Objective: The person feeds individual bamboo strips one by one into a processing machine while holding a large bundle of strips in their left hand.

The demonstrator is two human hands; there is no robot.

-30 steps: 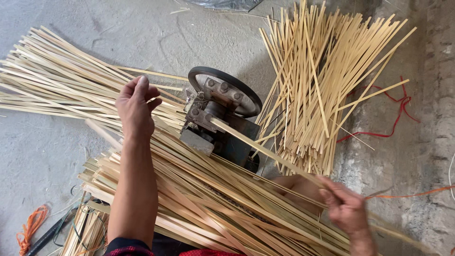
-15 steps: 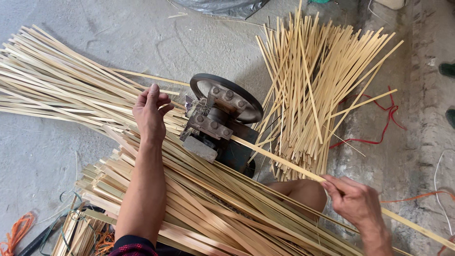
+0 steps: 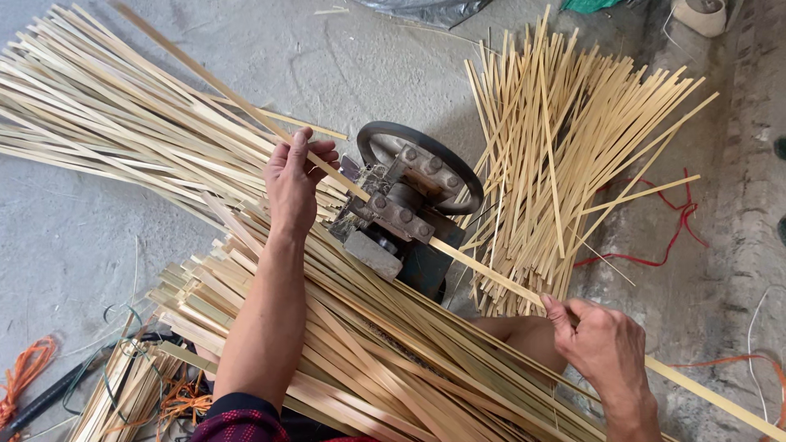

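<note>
The left hand [image 3: 293, 184] pinches a bamboo strip [image 3: 246, 106] feeding into the small machine [image 3: 401, 213]; the right hand [image 3: 602, 340] grips the same strip at the near right.

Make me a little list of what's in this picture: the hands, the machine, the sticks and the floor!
left hand: pinches a bamboo strip at the machine's near side
right hand: grips the strip where it comes out past the machine
machine: small, dark metal, with a black wheel
left pile: long strips on the floor
back pile: thinner strips, fanned out
red cord: beside the back pile
</note>
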